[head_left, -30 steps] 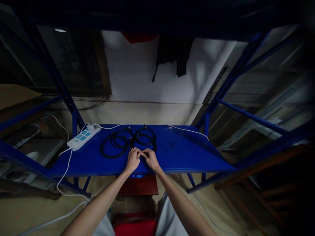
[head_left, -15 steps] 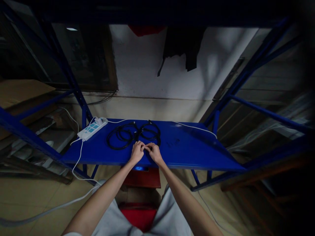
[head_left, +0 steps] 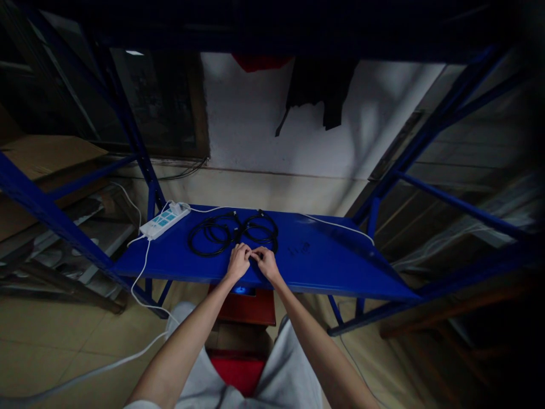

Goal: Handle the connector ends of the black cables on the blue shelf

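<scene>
1. Head view: blue shelf (head_left: pixel 340 272) carries everything.
2. Coiled black cable (head_left: pixel 213 233) lies mid-shelf, toward the back edge.
3. Near the front edge, left hand (head_left: pixel 238 262) and right hand (head_left: pixel 267 263) meet, fingertips pinching the cable's near loop.
4. Back-left corner: white power strip (head_left: pixel 165 220).

A white power strip (head_left: pixel 165 220) lies at the far left corner of a blue metal shelf (head_left: pixel 323 267), and its white cord (head_left: pixel 140 284) drops over the edge to the tiled floor. A dark cloth (head_left: pixel 317 91) hangs on the pale wall behind, and a red stool (head_left: pixel 244 307) stands under the shelf.
</scene>
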The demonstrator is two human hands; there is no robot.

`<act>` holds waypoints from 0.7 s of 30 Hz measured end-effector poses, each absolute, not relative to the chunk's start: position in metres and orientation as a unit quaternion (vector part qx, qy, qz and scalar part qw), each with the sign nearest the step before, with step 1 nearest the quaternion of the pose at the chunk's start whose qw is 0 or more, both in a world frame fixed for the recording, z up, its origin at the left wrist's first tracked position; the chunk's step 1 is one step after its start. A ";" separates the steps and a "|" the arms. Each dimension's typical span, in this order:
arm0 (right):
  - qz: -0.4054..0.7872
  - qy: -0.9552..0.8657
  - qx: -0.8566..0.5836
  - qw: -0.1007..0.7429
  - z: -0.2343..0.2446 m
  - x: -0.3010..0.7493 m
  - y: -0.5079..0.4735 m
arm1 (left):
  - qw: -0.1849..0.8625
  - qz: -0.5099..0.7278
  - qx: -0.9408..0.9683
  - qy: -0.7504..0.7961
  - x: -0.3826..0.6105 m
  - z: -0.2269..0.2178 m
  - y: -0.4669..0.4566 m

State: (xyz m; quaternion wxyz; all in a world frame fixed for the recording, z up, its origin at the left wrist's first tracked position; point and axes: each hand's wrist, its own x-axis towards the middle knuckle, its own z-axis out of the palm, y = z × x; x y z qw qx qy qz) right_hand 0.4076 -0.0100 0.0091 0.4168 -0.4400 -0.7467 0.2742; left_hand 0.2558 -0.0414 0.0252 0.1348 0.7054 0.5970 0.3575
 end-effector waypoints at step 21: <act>0.206 -0.682 -0.476 0.516 0.037 0.406 -0.024 | 0.150 0.355 0.703 0.598 0.257 0.030 -0.040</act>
